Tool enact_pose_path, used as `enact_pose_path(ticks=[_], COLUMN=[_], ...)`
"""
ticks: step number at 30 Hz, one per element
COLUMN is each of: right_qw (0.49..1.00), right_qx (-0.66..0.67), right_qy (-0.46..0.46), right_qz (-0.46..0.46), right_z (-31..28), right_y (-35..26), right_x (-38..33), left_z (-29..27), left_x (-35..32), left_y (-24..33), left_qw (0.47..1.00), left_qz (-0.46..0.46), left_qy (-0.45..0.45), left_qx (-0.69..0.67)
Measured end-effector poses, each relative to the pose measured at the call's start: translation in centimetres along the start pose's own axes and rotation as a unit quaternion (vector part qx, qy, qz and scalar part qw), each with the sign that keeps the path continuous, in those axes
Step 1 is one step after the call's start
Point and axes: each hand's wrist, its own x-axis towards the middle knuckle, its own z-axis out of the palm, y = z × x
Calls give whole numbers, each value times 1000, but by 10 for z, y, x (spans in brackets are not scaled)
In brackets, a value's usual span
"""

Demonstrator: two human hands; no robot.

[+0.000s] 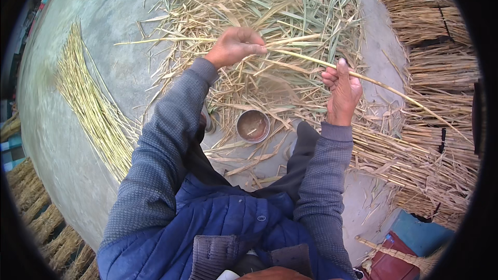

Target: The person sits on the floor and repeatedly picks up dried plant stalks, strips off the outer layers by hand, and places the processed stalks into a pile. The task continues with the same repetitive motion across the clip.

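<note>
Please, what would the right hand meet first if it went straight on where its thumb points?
Beyond the held stalk, the right hand would probably meet the leaf pile, though depth is unclear.

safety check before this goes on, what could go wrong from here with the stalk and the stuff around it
Dry leaf edges could nick the bare fingers, since the left hand and right hand look ungloved on the stalk.
The stalk's long right end overlaps the stacked bundles in view, so it might snag or bend there.
The round bowl sits between the legs, where a foot could tip it.
</note>
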Motion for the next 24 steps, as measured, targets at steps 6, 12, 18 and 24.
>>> enact_pose_path(ticks=[6,12,18,24], right_qw=[999,998,997,997], right_qx=[-17,1,8,19], right_qy=[-40,-52,-70,-77], right_qz=[-5,-24,-23,-22], right_z=[0,-13,-19,-14], right_y=[0,-2,0,2], right_x=[-1,-5,-7,-6], left_z=[2,-38,-65,-58], left_x=[-5,-2,2,0], left_y=[-1,-1,-31,-30], left_qw=[996,949,976,799], left_qz=[-78,-22,7,165], left_qy=[32,184,215,148], left_qx=[-34,-254,-23,560])
